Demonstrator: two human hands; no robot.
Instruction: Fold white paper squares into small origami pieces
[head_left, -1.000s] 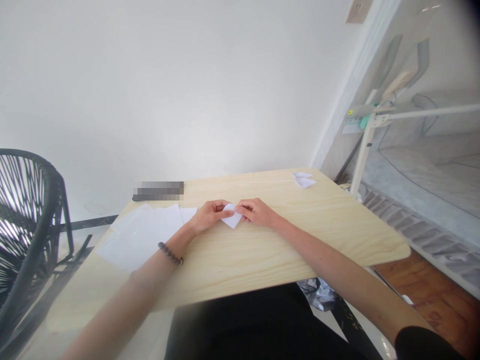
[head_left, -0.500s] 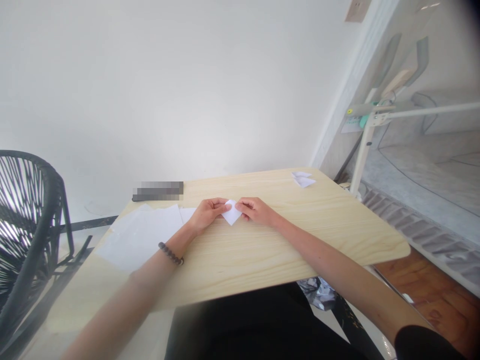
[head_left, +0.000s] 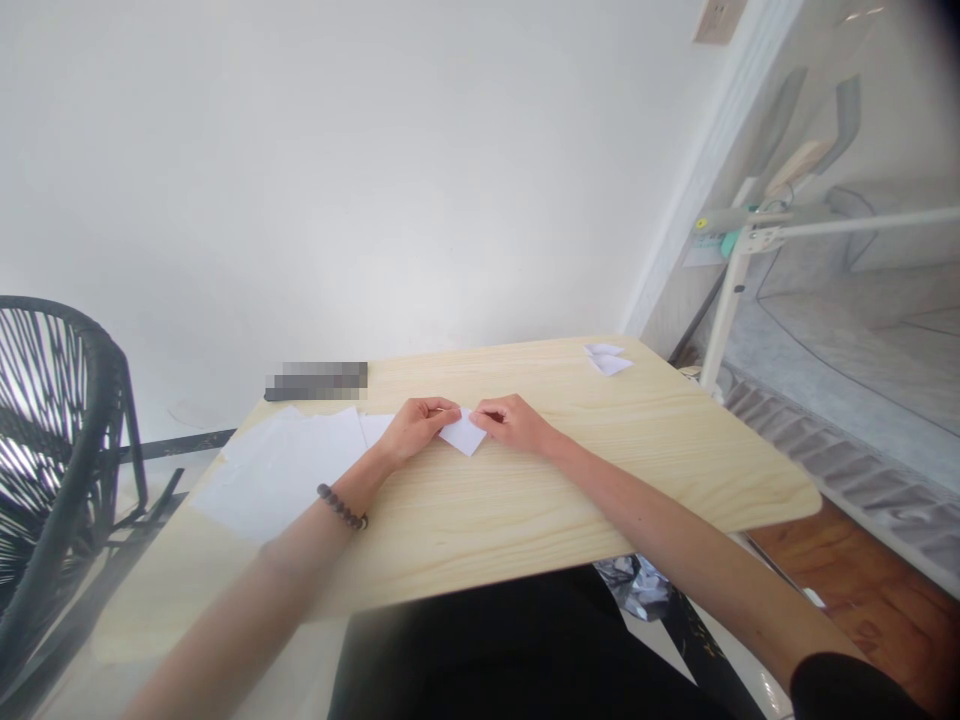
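Observation:
A small folded piece of white paper (head_left: pixel 465 437) is held between my hands over the middle of the wooden table (head_left: pixel 525 510), one corner pointing towards me. My left hand (head_left: pixel 417 425), with a dark bead bracelet on its wrist, pinches the paper's upper left part between thumb and fingers. On the other side, my right hand (head_left: pixel 511 420) pinches its upper right edge. The fingertips hide the paper's top side in part. White paper sheets (head_left: pixel 292 460) lie flat on the table, left of my left hand and partly under that forearm.
At the table's far right corner lies a folded white paper piece (head_left: pixel 607 359). A dark, pixelated object (head_left: pixel 316 382) rests at the back left edge. A black woven chair (head_left: pixel 67 430) stands on the left, and a white metal frame (head_left: pixel 729 300) on the right. The wall borders the table's back.
The folded paper has turned slightly between my hands and shows a wider face, its lower corner shifted a little right and nearer me. My fingers have shifted slightly on its upper edges.

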